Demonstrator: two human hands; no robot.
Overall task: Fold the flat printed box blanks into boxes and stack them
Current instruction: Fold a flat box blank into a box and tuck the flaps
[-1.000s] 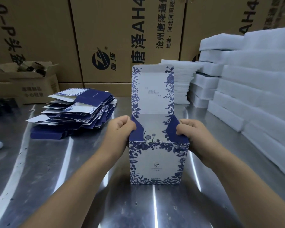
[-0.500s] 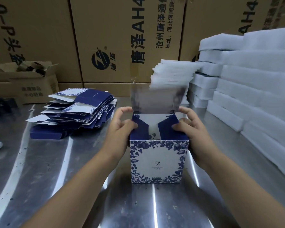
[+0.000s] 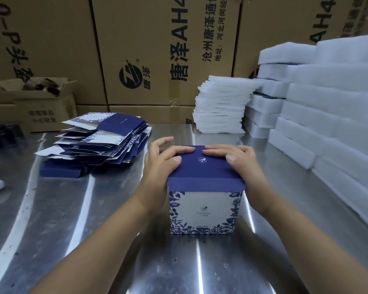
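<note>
A blue-and-white printed box [image 3: 203,211] stands upright on the steel table [image 3: 94,240], its navy lid folded down over the top with the front tuck flap hanging outside the front wall. My left hand [image 3: 160,161] lies on the lid's left side, fingers stretched across it. My right hand [image 3: 236,160] presses flat on the lid's right side. A loose pile of flat printed box blanks [image 3: 100,141] lies to the left behind the box.
White foam sheets [image 3: 221,107] are stacked behind the box, and thicker foam blocks [image 3: 327,107] line the right side. Large brown cartons [image 3: 157,49] form a wall at the back. A small open carton [image 3: 40,102] sits at the far left.
The tall lid flap that stood upright has swung down over the side flaps. Both hands moved from the inner side flaps onto the top of the lid.
</note>
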